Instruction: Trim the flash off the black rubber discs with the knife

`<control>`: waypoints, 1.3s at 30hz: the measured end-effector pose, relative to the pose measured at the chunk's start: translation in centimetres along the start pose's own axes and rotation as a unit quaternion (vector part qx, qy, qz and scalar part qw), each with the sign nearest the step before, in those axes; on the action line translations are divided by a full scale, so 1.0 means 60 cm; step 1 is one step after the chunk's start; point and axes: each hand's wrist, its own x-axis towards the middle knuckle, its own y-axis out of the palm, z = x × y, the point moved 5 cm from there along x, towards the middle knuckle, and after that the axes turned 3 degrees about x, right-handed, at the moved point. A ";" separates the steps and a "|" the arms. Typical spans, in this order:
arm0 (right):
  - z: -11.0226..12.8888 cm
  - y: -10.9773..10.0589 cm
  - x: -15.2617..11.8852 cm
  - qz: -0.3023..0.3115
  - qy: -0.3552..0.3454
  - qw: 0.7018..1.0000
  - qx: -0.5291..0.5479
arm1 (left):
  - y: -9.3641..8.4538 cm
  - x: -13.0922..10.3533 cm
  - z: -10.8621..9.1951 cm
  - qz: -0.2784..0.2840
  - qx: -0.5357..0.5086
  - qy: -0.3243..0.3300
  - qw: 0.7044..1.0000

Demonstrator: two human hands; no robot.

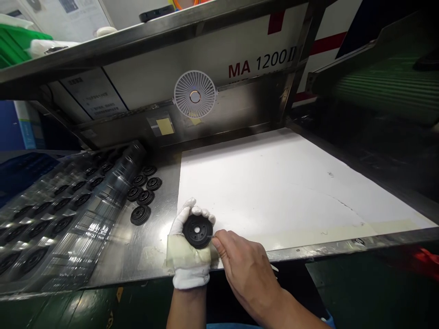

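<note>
A round black part [198,231] with a small centre hole rests in my left hand [187,237], which wears a white glove with yellowish tape around the palm; the gloved fingers curl round the part's upper edge. My right hand [245,265], ungloved, is closed in a pinch at the part's right rim. Between thumb and forefinger it grips a thin tool, whose fine tip touches the rim; a pale end [274,268] sticks out behind the hand. Several similar black parts [145,197] lie grouped on the metal tabletop to the left of my hands.
Clear plastic trays [68,214] with black parts cover the table's left side. A white sheet [274,187] lies on the metal table [118,260]. A small white fan [195,94] is mounted at the back, under a metal shelf [151,36]. A green bin [17,43] stands upper left.
</note>
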 end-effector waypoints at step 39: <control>0.024 0.011 -0.005 0.001 -0.024 1.000 0.011 | -0.012 0.005 -0.001 -0.020 -0.049 0.035 0.998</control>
